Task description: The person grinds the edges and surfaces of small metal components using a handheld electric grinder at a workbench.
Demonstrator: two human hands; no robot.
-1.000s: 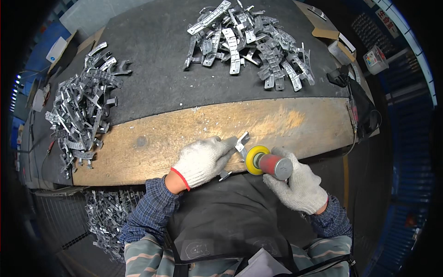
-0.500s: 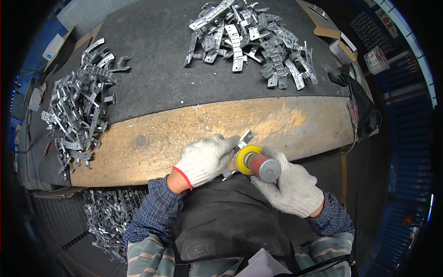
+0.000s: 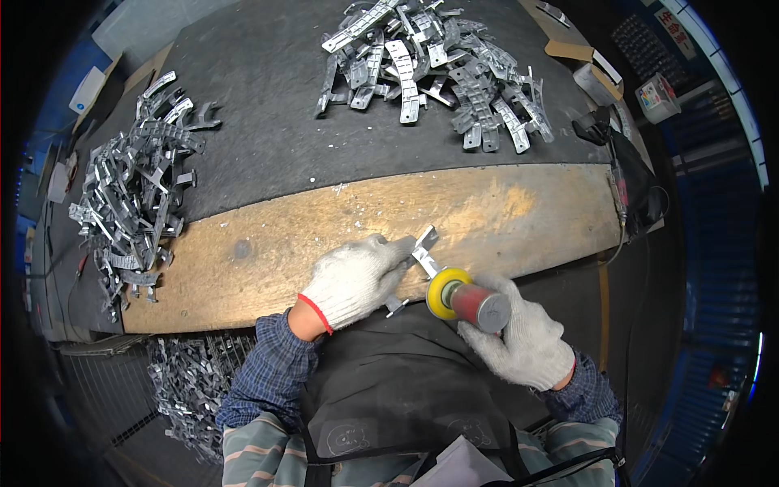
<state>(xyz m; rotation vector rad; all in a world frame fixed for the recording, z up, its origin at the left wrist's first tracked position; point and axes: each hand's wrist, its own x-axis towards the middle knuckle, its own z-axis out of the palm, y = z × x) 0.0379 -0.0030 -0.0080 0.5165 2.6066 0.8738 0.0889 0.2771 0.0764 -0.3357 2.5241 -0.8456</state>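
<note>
My left hand (image 3: 353, 277), in a white knit glove with a red cuff, is closed on a silvery metal bracket (image 3: 424, 260) above the near edge of the wooden board. Both ends of the bracket stick out past the glove, and its middle is partly hidden by the fingers. My gloved right hand (image 3: 526, 337) grips a disc sander (image 3: 475, 303) with a red cylindrical body, a grey end cap and a yellow round head. The yellow head is right by the near part of the bracket; whether they touch I cannot tell.
The wooden board (image 3: 300, 252) carries small metal chips. One pile of brackets (image 3: 138, 183) lies at the left, another pile (image 3: 438, 65) at the far side of the dark tabletop (image 3: 268, 122). Below the left edge, a wire basket holds many metal pieces (image 3: 191, 390). A black bag-like object (image 3: 637, 187) hangs at right.
The sander in my right hand has moved right and slightly toward me, uncovering more of the bracket. My left hand has stayed nearly in place, still holding the bracket.
</note>
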